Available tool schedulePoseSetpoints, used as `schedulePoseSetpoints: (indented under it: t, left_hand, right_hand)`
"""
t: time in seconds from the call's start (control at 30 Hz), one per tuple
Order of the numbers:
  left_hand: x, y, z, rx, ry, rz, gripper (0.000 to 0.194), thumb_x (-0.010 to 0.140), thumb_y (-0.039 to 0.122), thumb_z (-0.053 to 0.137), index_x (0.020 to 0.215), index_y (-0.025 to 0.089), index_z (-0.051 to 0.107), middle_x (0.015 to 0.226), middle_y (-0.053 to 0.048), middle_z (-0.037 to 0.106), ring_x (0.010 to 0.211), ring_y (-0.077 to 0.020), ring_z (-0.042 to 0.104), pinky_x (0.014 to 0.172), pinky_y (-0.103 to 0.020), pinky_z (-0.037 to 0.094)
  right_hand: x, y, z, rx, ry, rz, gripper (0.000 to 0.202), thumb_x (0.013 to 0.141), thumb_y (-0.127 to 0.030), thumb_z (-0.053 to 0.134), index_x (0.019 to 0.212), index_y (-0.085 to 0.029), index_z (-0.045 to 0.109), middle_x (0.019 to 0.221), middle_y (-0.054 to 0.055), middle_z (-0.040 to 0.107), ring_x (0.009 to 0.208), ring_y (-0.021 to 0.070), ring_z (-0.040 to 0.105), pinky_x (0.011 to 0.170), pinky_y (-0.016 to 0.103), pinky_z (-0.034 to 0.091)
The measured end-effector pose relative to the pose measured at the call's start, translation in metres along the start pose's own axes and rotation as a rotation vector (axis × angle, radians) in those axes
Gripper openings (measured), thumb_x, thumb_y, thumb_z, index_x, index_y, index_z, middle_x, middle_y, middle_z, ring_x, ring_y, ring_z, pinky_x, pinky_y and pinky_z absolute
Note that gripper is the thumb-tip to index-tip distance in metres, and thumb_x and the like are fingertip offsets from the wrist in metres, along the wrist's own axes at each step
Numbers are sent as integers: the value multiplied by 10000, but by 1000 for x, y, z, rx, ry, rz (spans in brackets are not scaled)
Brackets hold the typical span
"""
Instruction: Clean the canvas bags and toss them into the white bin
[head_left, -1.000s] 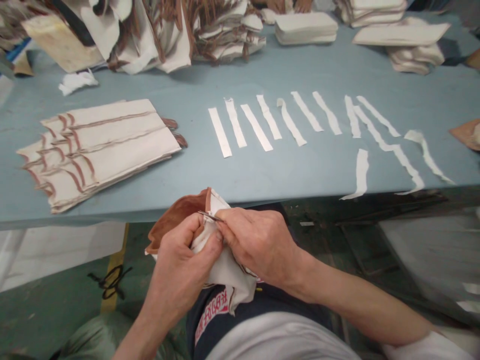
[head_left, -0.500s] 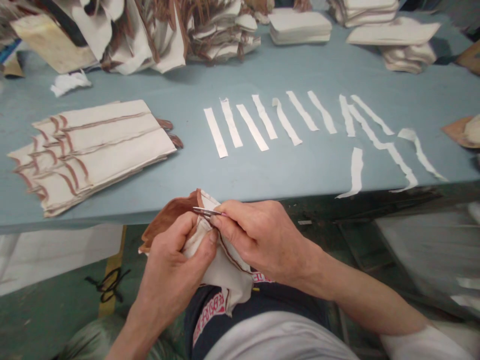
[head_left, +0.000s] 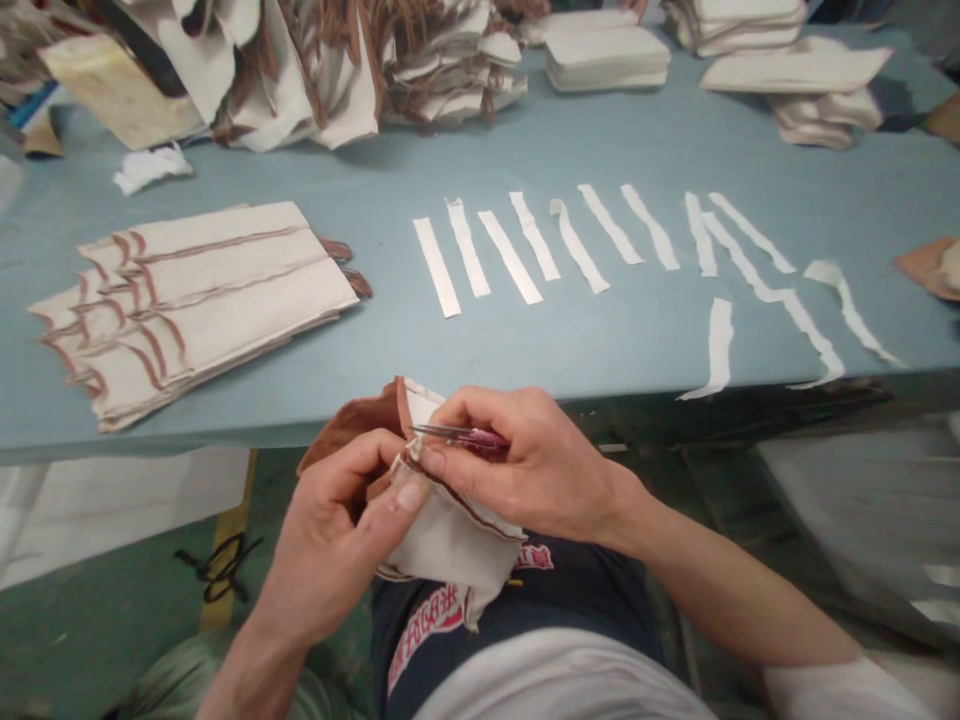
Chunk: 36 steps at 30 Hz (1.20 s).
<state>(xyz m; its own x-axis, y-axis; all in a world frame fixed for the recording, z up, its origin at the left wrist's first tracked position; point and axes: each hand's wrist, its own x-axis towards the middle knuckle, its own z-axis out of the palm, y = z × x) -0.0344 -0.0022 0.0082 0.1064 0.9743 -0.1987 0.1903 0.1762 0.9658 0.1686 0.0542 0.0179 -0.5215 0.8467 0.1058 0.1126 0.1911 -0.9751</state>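
Note:
Between my hands, just off the table's front edge, is a sewn fabric piece [head_left: 442, 550], off-white with brown seams and a brown side. My left hand [head_left: 337, 530] pinches its folded edge between thumb and fingers. In my right hand [head_left: 525, 470] lies a small pair of thread snips [head_left: 480, 438] with a purplish handle, its pointed metal blades toward the left over the seam. The right thumb and fingertips also press on the fabric beside the left thumb. Part of the snips is hidden in the palm.
On the blue-green table [head_left: 315, 170], a stack of similar sewn pieces [head_left: 247, 290] lies to the left. Several white strips [head_left: 510, 257] are spread across the middle and right. Heaped white-and-brown pieces [head_left: 322, 80] and flat off-white stacks [head_left: 606, 58] stand at the back.
The snips have turned in my right hand, so more of the purplish handle shows and the blades sit slightly lower and to the right. The gripped fabric edge has shifted.

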Motion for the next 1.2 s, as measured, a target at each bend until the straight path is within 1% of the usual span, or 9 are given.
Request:
schedulePoseSetpoints:
  t: [0.13, 0.3, 0.47, 0.6, 0.77, 0.87, 1.0, 1.07, 1.2]
  left_hand:
    - [1, -1, -2, 20, 15, -2, 282, 934, 429, 741, 764, 204, 738, 677, 5, 582, 578, -137, 477, 506, -226, 372]
    - [3, 6, -5, 144, 33, 107, 277, 950, 359, 690, 727, 210, 762, 638, 9, 628, 554, -138, 515, 494, -231, 381]
    - [5, 14, -3, 282, 81, 178, 282, 941, 323, 676, 687, 220, 739, 564, 40, 575, 501, -121, 492, 473, -222, 373]
    - [7, 14, -1, 314, 108, 196, 228, 935, 308, 673, 755, 221, 784, 598, 33, 631, 501, -127, 529, 466, -223, 391]
    - [9, 21, 5, 391, 110, 259, 244, 956, 288, 643, 755, 213, 761, 603, 23, 680, 493, -129, 546, 470, -228, 405]
    - [9, 27, 10, 466, 132, 333, 219, 932, 245, 630, 747, 222, 746, 580, 40, 683, 486, -119, 580, 491, -217, 427]
    - [9, 29, 13, 575, 171, 425, 204, 916, 214, 610, 768, 228, 749, 550, 65, 654, 432, -91, 539, 471, -210, 397]
    - [10, 27, 14, 626, 176, 455, 204, 919, 212, 602, 779, 227, 750, 569, 66, 657, 433, -86, 524, 495, -213, 409]
    - [12, 26, 14, 644, 166, 487, 216, 926, 207, 596, 765, 225, 739, 576, 75, 640, 427, -76, 474, 529, -212, 427]
  right_hand:
    - [-1, -3, -3, -34, -39, -47, 116, 980, -242, 694, 920, -155, 742, 779, -40, 696, 637, 69, 514, 618, 199, 399]
    - [0, -4, -9, -94, -54, -92, 82, 979, -206, 697, 944, -162, 757, 742, -66, 663, 568, 58, 419, 580, 204, 350]
    - [1, -3, -10, -119, -56, -126, 95, 982, -192, 694, 923, -158, 761, 728, -69, 644, 571, 55, 407, 579, 200, 335]
    - [3, -4, -11, -102, -54, -77, 106, 969, -219, 686, 890, -166, 732, 727, -63, 647, 586, 60, 430, 597, 198, 359]
    - [5, -10, -13, -21, -58, 80, 96, 941, -195, 653, 853, -169, 680, 685, -68, 611, 593, 66, 500, 570, 198, 376]
    - [7, -15, -16, 24, -93, 119, 91, 911, -177, 644, 820, -174, 648, 664, -83, 561, 578, 63, 474, 553, 201, 369]
    - [11, -23, -23, 2, -176, 182, 133, 901, -166, 624, 771, -182, 602, 637, -92, 483, 564, 63, 418, 527, 209, 326]
    - [13, -25, -26, -26, -210, 211, 155, 895, -165, 620, 746, -188, 581, 626, -93, 444, 558, 65, 391, 511, 218, 292]
    - [17, -26, -28, -31, -260, 257, 246, 891, -167, 603, 684, -208, 478, 637, -91, 370, 570, 65, 343, 522, 235, 254]
